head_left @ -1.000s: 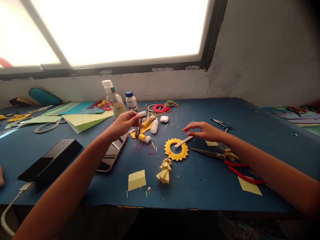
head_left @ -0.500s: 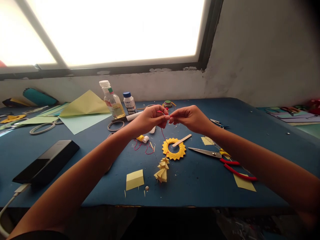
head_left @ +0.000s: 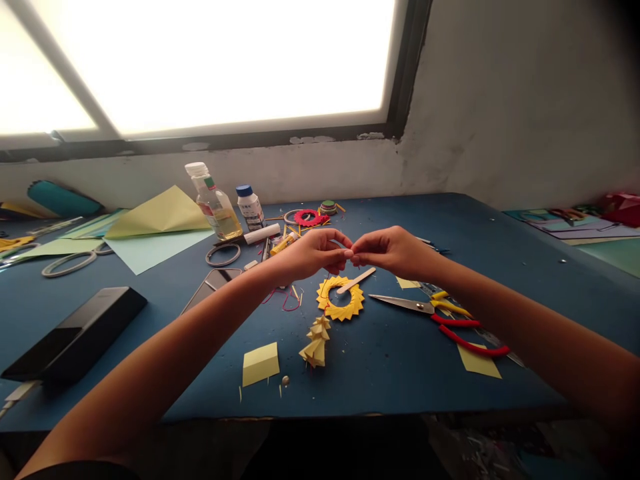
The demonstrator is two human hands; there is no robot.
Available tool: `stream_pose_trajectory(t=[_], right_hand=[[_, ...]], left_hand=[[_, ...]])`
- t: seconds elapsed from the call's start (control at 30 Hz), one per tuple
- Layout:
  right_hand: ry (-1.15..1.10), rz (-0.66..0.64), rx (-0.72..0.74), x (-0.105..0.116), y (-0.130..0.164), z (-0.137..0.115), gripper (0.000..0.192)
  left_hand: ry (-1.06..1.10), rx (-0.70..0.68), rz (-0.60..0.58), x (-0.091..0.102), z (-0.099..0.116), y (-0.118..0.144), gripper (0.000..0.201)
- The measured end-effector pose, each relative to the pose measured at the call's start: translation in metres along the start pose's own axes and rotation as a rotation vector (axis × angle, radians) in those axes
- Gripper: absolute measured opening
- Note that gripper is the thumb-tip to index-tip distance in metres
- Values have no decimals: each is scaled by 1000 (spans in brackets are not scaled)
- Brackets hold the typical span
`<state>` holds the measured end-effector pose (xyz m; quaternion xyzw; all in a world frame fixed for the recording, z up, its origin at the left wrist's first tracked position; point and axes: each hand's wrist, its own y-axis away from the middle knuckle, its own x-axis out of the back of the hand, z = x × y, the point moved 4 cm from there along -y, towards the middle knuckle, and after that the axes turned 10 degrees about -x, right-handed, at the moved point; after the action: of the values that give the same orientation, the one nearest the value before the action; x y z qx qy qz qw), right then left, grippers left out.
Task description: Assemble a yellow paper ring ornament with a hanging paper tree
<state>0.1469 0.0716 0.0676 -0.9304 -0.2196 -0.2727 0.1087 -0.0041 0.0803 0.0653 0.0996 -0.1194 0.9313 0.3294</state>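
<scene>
The folded-paper tree (head_left: 316,348) lies on the worktop (head_left: 400,373), its long axis running nearly straight away, narrow tip at the yellow ring (head_left: 345,313). Beyond, left hand (head_left: 319,254) and right hand (head_left: 389,251) meet, fingertips pinched; their hold is too small to tell.

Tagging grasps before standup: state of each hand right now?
Left hand: closed in a pinch, apparently on a thin dark-red thread.
Right hand: closed in a pinch beside the left; anything held is too small to tell.
</scene>
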Motion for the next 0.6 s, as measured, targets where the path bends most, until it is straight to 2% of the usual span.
stream_pose_trajectory(t=[0.1,0.3,0.43,0.6], right_hand=[[160,11,-12,5,6,4,25],[379,23,-59,18,17,18,24],[430,-26,-107,23,19,35,25],[426,-75,-168,20,19,48,23]], left_hand=[[-103,13,-48,-1,-3,0,26],[-442,53,-86,3,-11,4,33],[-572,85,-148,2,-14,7,32],[-626,83,-223,-3,-10,7,32]])
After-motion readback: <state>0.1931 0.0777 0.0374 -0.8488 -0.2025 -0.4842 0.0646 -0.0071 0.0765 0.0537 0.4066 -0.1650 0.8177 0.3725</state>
